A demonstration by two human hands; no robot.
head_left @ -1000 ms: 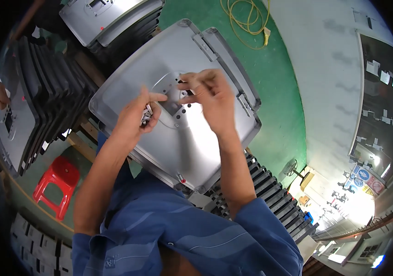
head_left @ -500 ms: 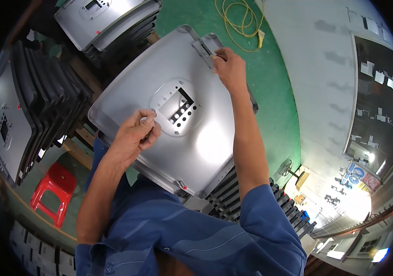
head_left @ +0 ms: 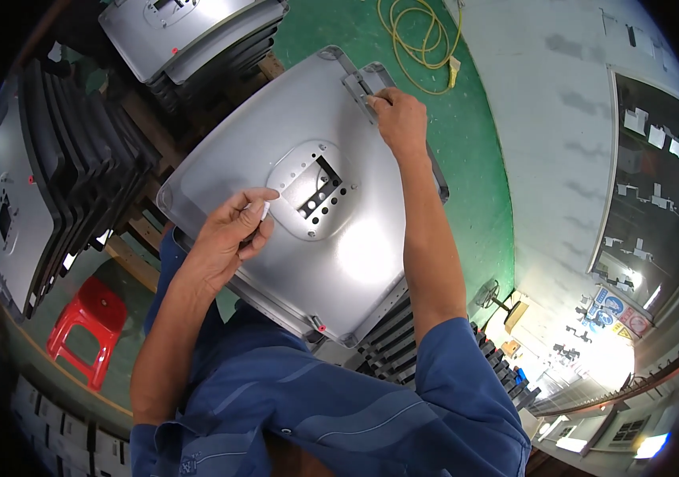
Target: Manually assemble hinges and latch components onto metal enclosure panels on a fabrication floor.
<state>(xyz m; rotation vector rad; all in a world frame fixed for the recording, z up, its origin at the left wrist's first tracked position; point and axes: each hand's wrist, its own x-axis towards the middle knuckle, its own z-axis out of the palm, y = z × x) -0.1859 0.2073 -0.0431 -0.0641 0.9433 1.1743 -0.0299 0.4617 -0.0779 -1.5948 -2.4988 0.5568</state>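
A grey metal panel (head_left: 228,143) with a rounded, raised centre plate lies in front of me. The plate has a rectangular opening (head_left: 319,187) and rows of round holes. Over its left part is my left hand (head_left: 236,226), closed, pinching a small white piece (head_left: 265,211) between thumb and fingers; the forefinger points toward the plate. At the panel's far right corner my right hand (head_left: 400,119) is closed against the end of a slotted grey bracket (head_left: 357,89). Whatever its fingertips hold is hidden. A red-tipped fitting (head_left: 319,324) sits at the near corner.
More panels are stacked at the left (head_left: 25,207) and at the far left (head_left: 188,36). A red plastic stool (head_left: 89,330) stands on the green floor (head_left: 466,191). A coiled yellow cable (head_left: 427,56) lies beyond the panel, near a pale wall (head_left: 546,159).
My left forefinger has straightened toward the centre plate, and the white piece now shows. The right hand stays at the corner bracket. The whole view has shifted slightly.
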